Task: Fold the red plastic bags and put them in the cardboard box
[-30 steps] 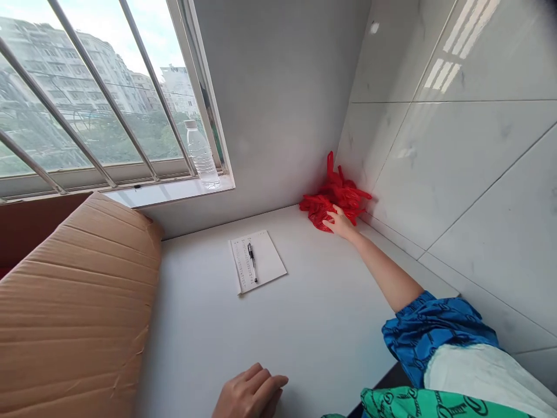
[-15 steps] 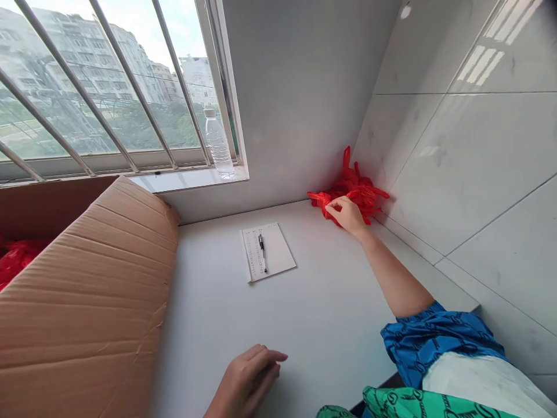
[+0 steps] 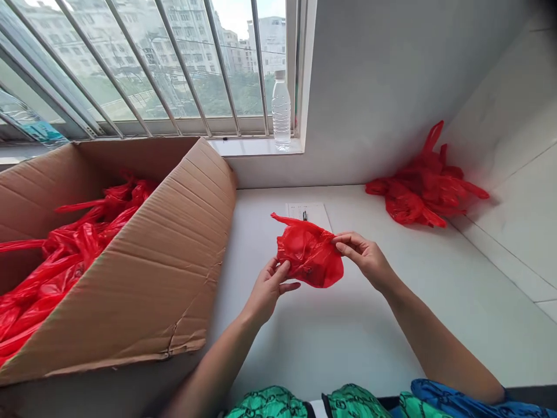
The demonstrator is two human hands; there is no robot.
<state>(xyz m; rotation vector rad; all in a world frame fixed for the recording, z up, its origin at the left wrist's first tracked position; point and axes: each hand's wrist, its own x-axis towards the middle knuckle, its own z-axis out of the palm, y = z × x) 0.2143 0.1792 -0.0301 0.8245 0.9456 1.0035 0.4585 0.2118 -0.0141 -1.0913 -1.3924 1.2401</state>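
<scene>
A crumpled red plastic bag (image 3: 311, 252) hangs in the air between my two hands, above the white tabletop (image 3: 348, 334). My left hand (image 3: 270, 283) pinches its lower left edge, while the fingertips of my right hand (image 3: 359, 253) grip its right side. Behind the bag, partly covered by it, lie a white notepad (image 3: 319, 215) and a black pen (image 3: 304, 215). A pile of red plastic bags (image 3: 424, 188) rests at the back right, against the wall.
On the left stands an open cardboard box (image 3: 143, 278) holding more red bags (image 3: 82, 244). A clear water bottle (image 3: 281, 113) stands on the sill of the barred window. A tiled wall (image 3: 513, 174) bounds the right side.
My right hand has come away from the pile with a red bag, and my left hand has risen to take hold of it too. The view has turned left, showing more of the box.
</scene>
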